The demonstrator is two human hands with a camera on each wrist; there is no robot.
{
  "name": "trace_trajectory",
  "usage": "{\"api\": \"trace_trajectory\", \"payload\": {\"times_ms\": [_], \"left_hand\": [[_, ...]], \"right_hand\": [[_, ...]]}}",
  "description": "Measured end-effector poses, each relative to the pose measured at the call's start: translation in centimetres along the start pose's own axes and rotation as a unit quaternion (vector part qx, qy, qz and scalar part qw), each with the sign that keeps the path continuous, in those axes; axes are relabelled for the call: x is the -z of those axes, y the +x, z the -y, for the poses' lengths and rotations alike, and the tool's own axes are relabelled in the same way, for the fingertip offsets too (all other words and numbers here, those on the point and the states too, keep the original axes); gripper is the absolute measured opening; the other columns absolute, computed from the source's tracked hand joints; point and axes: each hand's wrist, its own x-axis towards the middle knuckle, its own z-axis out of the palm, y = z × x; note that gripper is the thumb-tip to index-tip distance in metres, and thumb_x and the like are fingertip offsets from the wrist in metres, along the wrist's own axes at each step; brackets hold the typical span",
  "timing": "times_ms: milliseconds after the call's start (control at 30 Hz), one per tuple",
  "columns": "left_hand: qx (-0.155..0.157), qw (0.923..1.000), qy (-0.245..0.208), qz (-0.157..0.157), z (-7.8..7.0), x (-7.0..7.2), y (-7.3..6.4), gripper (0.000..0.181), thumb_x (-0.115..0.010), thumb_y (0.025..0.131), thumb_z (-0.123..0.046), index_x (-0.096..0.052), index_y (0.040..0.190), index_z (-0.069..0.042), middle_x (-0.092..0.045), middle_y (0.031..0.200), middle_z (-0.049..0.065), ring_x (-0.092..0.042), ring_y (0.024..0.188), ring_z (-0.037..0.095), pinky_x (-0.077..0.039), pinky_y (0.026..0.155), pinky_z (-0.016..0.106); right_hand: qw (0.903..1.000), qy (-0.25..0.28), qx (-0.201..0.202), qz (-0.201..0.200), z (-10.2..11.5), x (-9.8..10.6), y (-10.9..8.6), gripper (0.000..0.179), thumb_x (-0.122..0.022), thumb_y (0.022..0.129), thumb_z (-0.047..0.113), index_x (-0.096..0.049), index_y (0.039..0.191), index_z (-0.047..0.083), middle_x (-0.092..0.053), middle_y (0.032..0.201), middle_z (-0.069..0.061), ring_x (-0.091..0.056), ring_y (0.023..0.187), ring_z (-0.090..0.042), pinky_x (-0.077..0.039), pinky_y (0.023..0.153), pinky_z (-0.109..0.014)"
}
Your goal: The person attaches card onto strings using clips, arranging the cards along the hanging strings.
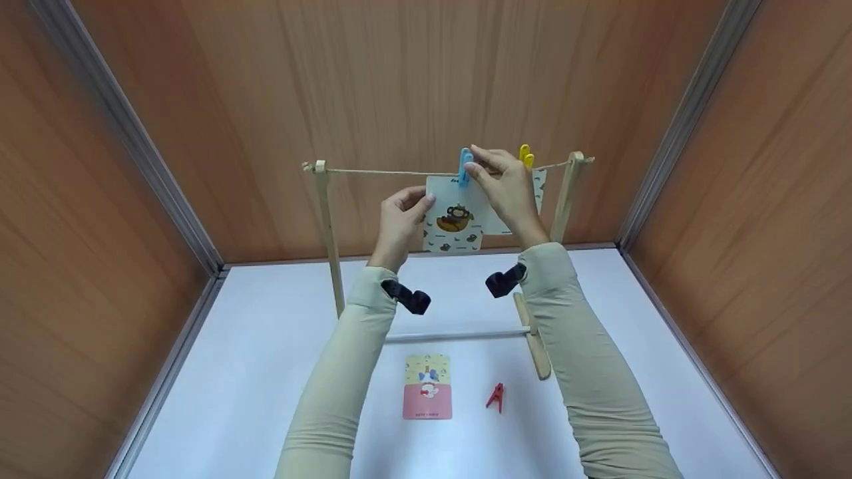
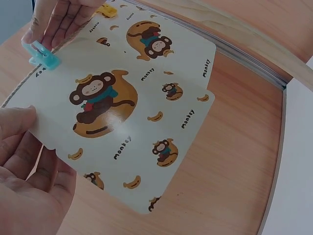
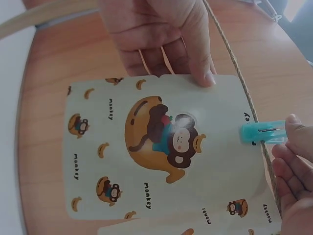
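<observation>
A white card (image 1: pixel 439 229) with a monkey on a banana hangs at a rope (image 1: pixel 393 172) strung between two wooden posts. Pinching the card's left edge between thumb and fingers is my left hand (image 1: pixel 401 219). My right hand (image 1: pixel 511 193) pinches the end of a blue clothespin (image 1: pixel 464 166), whose jaws sit over the rope and the card's top edge. In the right wrist view the clothespin (image 3: pixel 261 132) crosses the rope beside the printed lettering. Partly behind my right hand, a second monkey card (image 1: pixel 539 189) hangs from a yellow clothespin (image 1: pixel 526 156).
On the white table lie a pink and yellow card (image 1: pixel 427 399) and a red clothespin (image 1: pixel 496 397). A white rod (image 1: pixel 459 334) joins the rack's base near a wooden foot (image 1: pixel 534 342). Wood-grain walls (image 1: pixel 399 80) stand behind and on both sides.
</observation>
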Motion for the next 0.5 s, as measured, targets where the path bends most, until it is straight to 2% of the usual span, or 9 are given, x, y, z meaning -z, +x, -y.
{"api": "trace_trajectory", "payload": {"times_ms": [300,500], "left_hand": [[0.017,0.9998,-0.008,0.011,0.16,0.21,-0.10,0.026,-0.060,0.096,-0.016,-0.064,0.118,-0.005,-0.066,0.114,0.010,-0.062,0.103,0.018,-0.050,0.092,0.034],[0.035,0.9991,-0.017,0.018,0.25,0.55,-0.09,0.027,-0.052,0.099,-0.020,-0.064,0.119,-0.006,-0.066,0.115,0.011,-0.063,0.105,0.021,-0.050,0.095,0.036]], "right_hand": [[0.9996,0.024,0.005,-0.012,-0.46,0.04,-0.32,0.036,-0.062,0.094,0.020,-0.061,0.128,0.009,-0.062,0.122,-0.009,-0.059,0.109,-0.018,-0.048,0.097,-0.025],[0.9980,0.057,-0.002,-0.028,-0.68,0.17,-0.58,0.036,-0.061,0.094,0.017,-0.061,0.128,0.008,-0.061,0.125,-0.009,-0.059,0.113,-0.017,-0.046,0.100,-0.025]]}}
